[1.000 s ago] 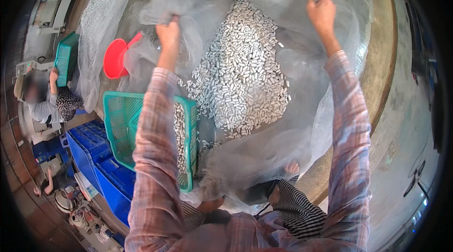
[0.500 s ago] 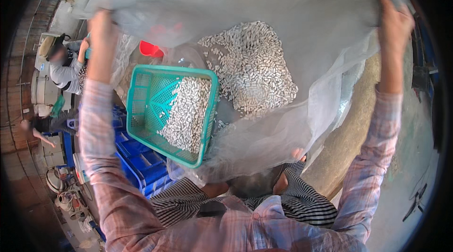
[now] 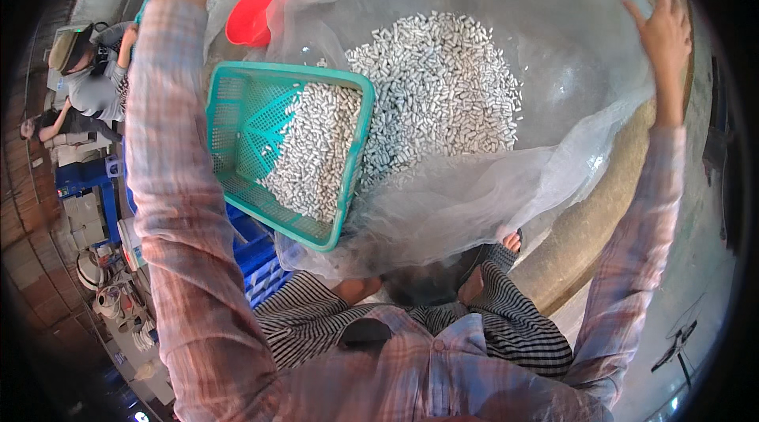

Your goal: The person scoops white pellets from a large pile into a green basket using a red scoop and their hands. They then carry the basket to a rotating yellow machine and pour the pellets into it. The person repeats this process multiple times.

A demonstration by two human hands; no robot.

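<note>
My left arm reaches past the upper edge; only its wrist shows, and the hand is out of view. At the upper right my right hand (image 3: 666,36) is open, fingers stretched and thumb apart, beside the edge of a thin, see-through whitish mesh sheet (image 3: 482,189). A heap of small white oblong pieces (image 3: 443,90) lies spread within the sheet. Left of the heap stands a tilted teal plastic basket (image 3: 360,149), its right half filled with the same pieces. Behind the basket sits a red scoop (image 3: 251,17), its handle partly under the mesh.
Blue plastic crates (image 3: 257,252) are under and beside the basket. A curved tan rim (image 3: 589,236) runs along the right of the sheet. Two other people are at the left, the nearer one in a grey top (image 3: 99,90). My knees in striped cloth are below the sheet.
The mesh sheet, held raised and spread between both hands, has come down at the far side. My left hand has gone out past the top; my right hand has let go and opened.
</note>
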